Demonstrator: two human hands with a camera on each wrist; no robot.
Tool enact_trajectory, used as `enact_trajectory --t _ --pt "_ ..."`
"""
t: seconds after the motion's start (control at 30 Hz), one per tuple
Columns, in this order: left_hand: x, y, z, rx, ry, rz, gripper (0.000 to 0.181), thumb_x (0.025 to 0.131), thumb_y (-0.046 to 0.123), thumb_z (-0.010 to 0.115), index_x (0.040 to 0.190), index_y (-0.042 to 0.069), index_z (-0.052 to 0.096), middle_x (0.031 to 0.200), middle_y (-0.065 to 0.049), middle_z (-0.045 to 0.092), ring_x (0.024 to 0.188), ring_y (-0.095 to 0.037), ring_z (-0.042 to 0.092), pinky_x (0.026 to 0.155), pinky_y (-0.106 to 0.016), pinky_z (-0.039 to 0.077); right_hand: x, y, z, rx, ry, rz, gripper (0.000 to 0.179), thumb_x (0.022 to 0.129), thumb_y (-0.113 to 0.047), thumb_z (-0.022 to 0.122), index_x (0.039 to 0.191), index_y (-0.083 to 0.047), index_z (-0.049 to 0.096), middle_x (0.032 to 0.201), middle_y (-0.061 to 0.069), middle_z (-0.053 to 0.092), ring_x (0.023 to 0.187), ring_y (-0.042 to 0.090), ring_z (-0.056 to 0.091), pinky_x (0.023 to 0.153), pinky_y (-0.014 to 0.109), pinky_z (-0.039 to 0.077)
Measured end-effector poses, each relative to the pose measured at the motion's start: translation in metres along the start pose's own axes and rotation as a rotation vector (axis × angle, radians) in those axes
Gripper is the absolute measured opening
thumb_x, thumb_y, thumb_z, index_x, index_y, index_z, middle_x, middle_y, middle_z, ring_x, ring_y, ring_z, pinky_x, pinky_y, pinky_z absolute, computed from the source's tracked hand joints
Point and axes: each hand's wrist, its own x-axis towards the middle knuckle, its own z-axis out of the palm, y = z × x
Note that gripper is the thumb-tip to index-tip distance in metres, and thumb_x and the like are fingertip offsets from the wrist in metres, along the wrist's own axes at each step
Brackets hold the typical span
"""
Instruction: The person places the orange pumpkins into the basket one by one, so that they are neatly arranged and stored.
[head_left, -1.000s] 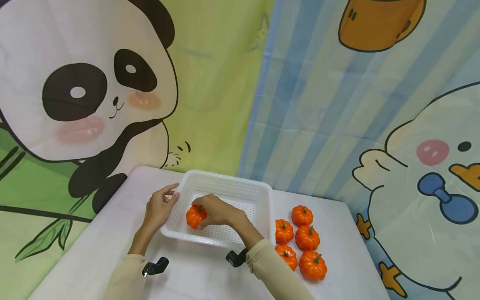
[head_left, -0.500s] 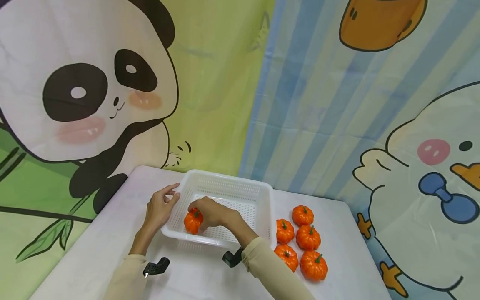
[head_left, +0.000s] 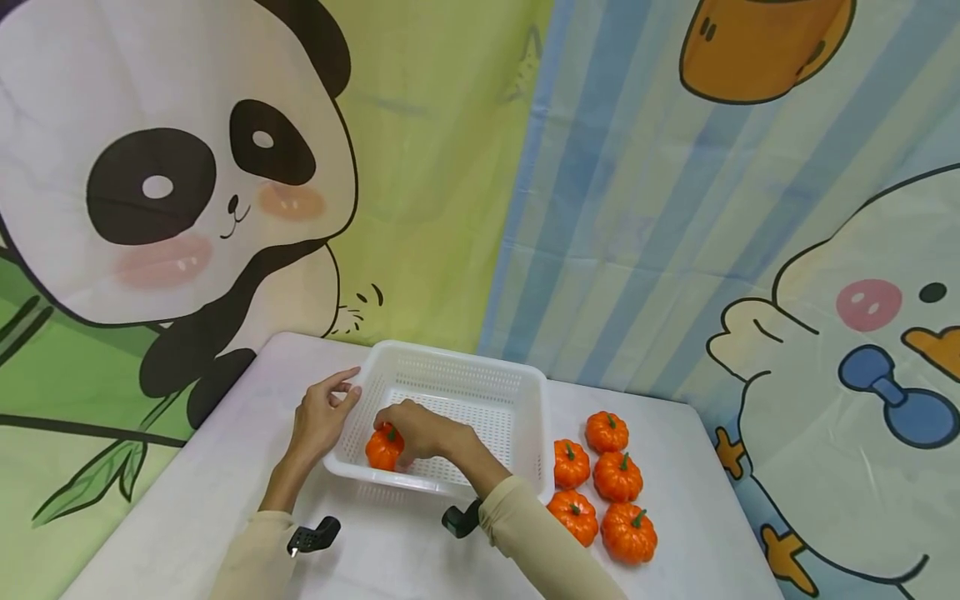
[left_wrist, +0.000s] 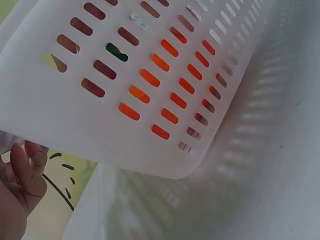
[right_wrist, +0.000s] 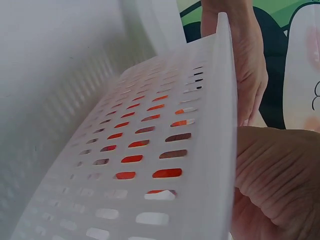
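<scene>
My right hand (head_left: 426,432) reaches into a white slotted plastic basket (head_left: 491,375) and holds a small orange toy pumpkin (head_left: 383,451) with a green stem, in the basket's front left corner. Through the slots, orange of the pumpkin (left_wrist: 150,77) shows in the left wrist view. The right fingertips are partly hidden behind the pumpkin and palm. My left hand (head_left: 321,423) rests at the outside of the basket's left rim, its relaxed fingers (left_wrist: 27,170) right at the edge in the left wrist view.
Several more orange pumpkins (head_left: 617,477) stand on the white table (head_left: 690,508) close to the basket's right side. A printed cloth (head_left: 427,208) with a panda and stripes hangs behind the table. A black wrist camera (head_left: 461,518) hangs before the basket's front wall.
The right hand has moved the pumpkin a little down and to the left, further into the basket's front left corner. The left hand has stayed at the rim.
</scene>
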Motion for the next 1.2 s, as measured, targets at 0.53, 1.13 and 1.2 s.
enact_trajectory --t 0.53,1.13,1.2 --pt "0.000 -0.001 0.001 0.001 -0.008 -0.009 0.044 0.109 0.027 0.066 0.151 0.014 0.066 0.124 -0.019 0.075 0.085 -0.021 0.060 0.072 -0.034 0.043 -0.001 0.000 -0.002 -0.001 -0.005 -0.015 0.067 0.075 -0.011 0.101 0.135 -0.008 0.073 0.127 0.003 0.077 0.112 0.013 0.064 0.107 0.021 0.053" --pt "0.001 0.000 0.001 0.006 -0.015 -0.014 0.045 0.109 0.029 0.066 0.153 0.015 0.065 0.128 -0.020 0.075 0.089 -0.022 0.064 0.075 -0.035 0.044 -0.019 0.008 -0.015 -0.018 0.055 0.012 0.077 0.079 -0.017 0.100 0.147 -0.009 0.065 0.146 0.008 0.071 0.133 0.022 0.063 0.118 0.030 0.049" --pt "0.001 0.000 0.001 0.009 -0.014 -0.015 0.045 0.110 0.029 0.065 0.153 0.014 0.065 0.127 -0.019 0.075 0.088 -0.021 0.064 0.074 -0.034 0.044 -0.024 0.008 -0.019 -0.028 0.067 0.014 0.077 0.080 -0.018 0.100 0.148 -0.010 0.065 0.147 0.006 0.070 0.135 0.021 0.063 0.119 0.030 0.048"
